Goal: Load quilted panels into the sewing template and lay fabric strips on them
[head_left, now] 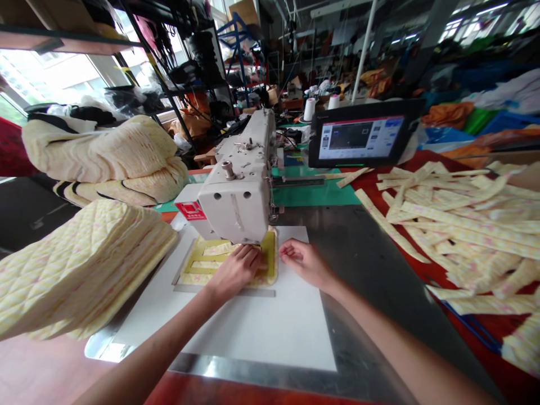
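Observation:
A white sewing machine (242,183) stands over a yellow template frame (268,247) that lies on a white board (261,326). Pale quilted fabric shows through the frame's slots. My left hand (234,270) lies on the frame just under the machine head, fingers bent and pressing down on the fabric. My right hand (301,260) rests at the frame's right edge, its fingers curled and touching the rim. Whether it pinches anything is not visible.
A tall stack of quilted yellow pieces (80,264) sits at the left. Several pale fabric strips (468,225) lie heaped on the red surface at the right. A control screen (360,135) stands behind the machine. Bundled quilted cloth (105,157) is at the back left.

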`<act>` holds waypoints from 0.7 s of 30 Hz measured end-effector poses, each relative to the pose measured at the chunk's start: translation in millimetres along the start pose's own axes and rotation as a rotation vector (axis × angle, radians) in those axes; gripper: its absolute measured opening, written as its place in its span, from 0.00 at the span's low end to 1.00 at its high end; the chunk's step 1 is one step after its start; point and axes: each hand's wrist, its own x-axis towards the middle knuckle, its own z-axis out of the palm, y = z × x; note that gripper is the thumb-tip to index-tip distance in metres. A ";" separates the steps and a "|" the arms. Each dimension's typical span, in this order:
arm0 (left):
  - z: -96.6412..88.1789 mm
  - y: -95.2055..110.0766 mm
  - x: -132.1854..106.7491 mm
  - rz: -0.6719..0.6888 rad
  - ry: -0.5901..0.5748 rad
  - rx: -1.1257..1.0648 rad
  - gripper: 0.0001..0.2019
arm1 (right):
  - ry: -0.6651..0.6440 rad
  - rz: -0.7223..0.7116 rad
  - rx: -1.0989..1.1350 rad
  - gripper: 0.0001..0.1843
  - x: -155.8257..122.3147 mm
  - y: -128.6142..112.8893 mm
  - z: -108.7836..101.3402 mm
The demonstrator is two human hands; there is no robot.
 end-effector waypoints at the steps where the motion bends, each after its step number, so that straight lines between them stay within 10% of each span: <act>1: 0.3 -0.1 -1.0 -0.019 -0.008 -0.025 0.11 | -0.002 0.001 -0.004 0.16 0.1 -0.4 0.1; 11: 21.4 -7.9 -16.3 -0.217 0.110 -0.435 0.14 | 0.006 -0.050 -0.133 0.14 -2.5 -5.0 5.0; 21: 16.0 -2.1 -29.7 -0.263 0.095 -0.534 0.22 | -0.022 -0.336 -0.867 0.24 2.0 -4.8 29.3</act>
